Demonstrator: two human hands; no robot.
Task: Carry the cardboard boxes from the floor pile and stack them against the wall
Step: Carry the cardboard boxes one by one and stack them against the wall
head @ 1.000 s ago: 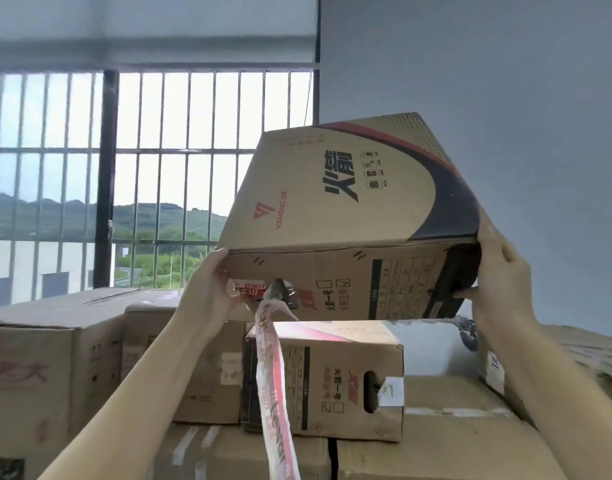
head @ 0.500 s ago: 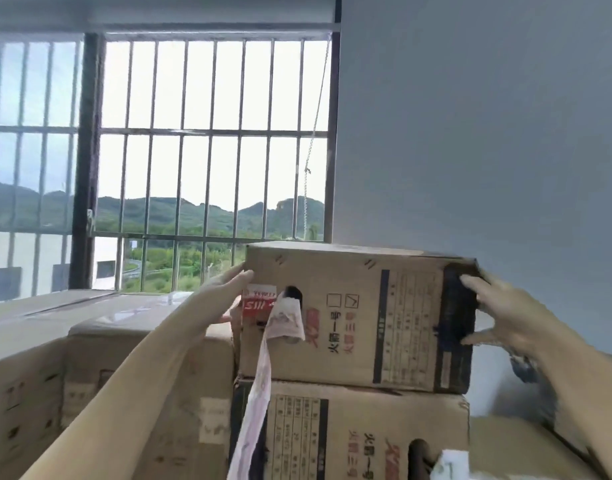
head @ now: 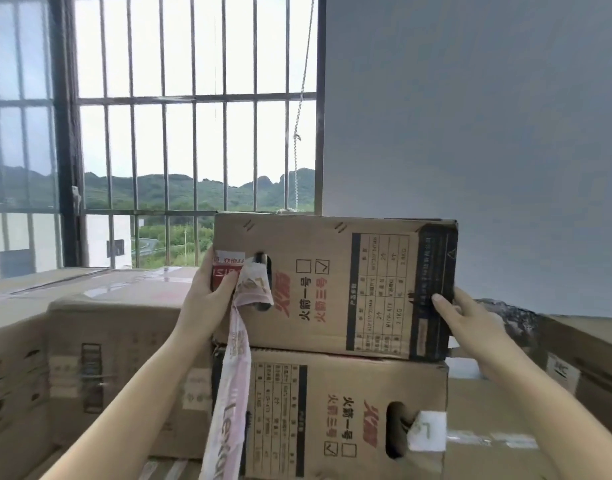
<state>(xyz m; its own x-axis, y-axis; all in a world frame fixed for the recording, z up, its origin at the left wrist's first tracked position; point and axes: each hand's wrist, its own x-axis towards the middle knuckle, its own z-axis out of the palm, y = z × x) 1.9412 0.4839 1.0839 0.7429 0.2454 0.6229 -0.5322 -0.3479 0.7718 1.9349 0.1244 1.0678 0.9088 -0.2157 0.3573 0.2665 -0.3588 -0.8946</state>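
At the far left, a row of plain brown cardboard cartons [head: 114, 344] fills the lower part of the view, their taped tops level with one another, and behind them rises a barred metal window grille [head: 193, 98] with green hills beyond. The left hand [head: 207, 299] grips the left end of the top brown printed cardboard box [head: 332, 285] — the thumb lies across the front face over a red and white label, while the other fingers go round the box's left edge out of sight, so how they lie cannot be told. Just beside the thumb, a long strip of pink and white printed packing tape [head: 231, 386] hangs from the dark oval handle cut-out and trails down past the lower edge. This top box rests flat on a second brown printed cardboard box [head: 332, 420] of the same design, its print the other way up, and both stand close to the pale grey wall [head: 470, 133]. The right hand [head: 467, 323] holds the box's dark-printed right end — thumb pressed on the front face, remaining fingers wrapped behind the corner. Further right lies another brown carton [head: 584, 348], partly cut off.
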